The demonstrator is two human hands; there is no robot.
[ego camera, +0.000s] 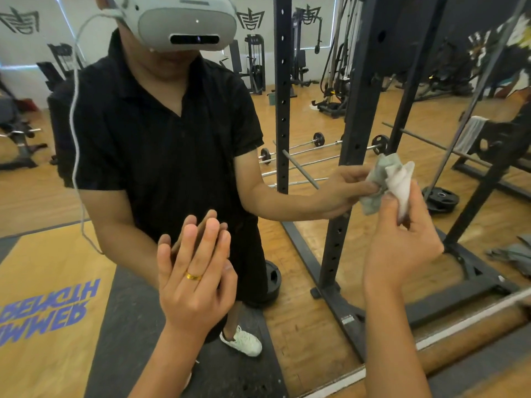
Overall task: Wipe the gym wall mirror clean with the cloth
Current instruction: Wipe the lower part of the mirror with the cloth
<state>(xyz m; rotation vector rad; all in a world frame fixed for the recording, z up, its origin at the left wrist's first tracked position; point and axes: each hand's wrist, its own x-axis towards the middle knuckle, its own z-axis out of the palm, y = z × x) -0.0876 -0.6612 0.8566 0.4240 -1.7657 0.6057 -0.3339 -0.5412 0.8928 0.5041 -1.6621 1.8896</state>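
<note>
The wall mirror (pixel 310 254) fills nearly the whole view and reflects me in a black shirt and a headset. My left hand (pixel 195 277), with a gold ring, lies flat against the glass, fingers straight, meeting its own reflection. My right hand (pixel 402 239) pinches a crumpled white-grey cloth (pixel 398 179) and holds it against the mirror at the right, at about chest height. The cloth's reflection touches it on the left side.
The mirror's bottom edge (pixel 431 340) runs diagonally at the lower right above a wooden ledge. Reflected in the glass are a black squat rack (pixel 359 139), barbells on the wooden floor, weight plates and cable machines. A grey cloth (pixel 514 254) lies on the floor by the rack base.
</note>
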